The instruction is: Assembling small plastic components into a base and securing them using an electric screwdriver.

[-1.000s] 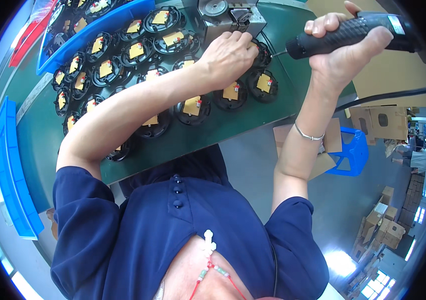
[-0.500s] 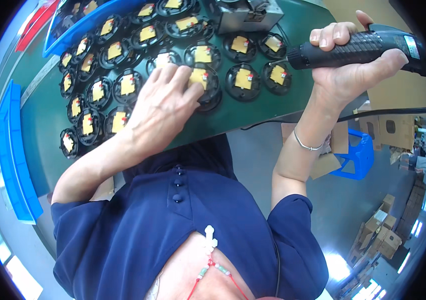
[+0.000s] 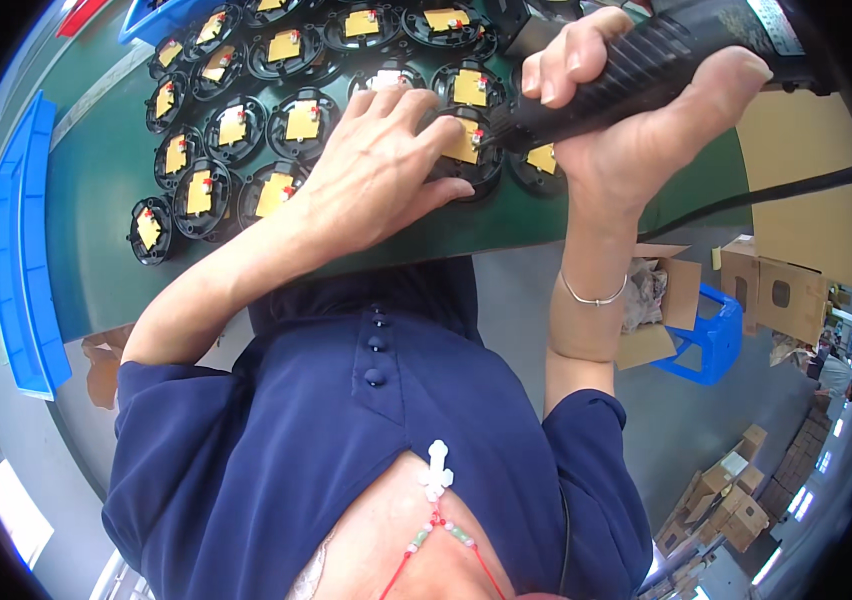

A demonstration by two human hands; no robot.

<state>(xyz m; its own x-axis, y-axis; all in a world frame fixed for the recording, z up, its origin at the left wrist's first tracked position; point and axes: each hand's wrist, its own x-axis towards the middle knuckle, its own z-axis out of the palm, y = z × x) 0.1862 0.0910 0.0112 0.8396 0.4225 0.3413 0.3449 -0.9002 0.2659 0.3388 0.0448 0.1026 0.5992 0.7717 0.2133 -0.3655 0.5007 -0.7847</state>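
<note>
My right hand is wrapped round a black electric screwdriver with a ribbed grip. The screwdriver's nose points left and comes down at the right side of a round black plastic housing, close to a small red-and-silver part on its yellow board. The bit's tip is too small to make out. On the left side of that housing, my left hand holds it between index finger and thumb, the index finger reaching the yellow board. Similar black housings with yellow boards stand in rows beyond and left of my left hand.
A green tabletop carries the housings. Blue trays flank its left side. The screwdriver's black cable runs off right. Cardboard boxes and a blue stool stand on the floor at right.
The screwdriver has moved left and down, from above the right-hand housings to the one at my left hand. My left hand's thumb now shows stretched out; the view has shifted slightly.
</note>
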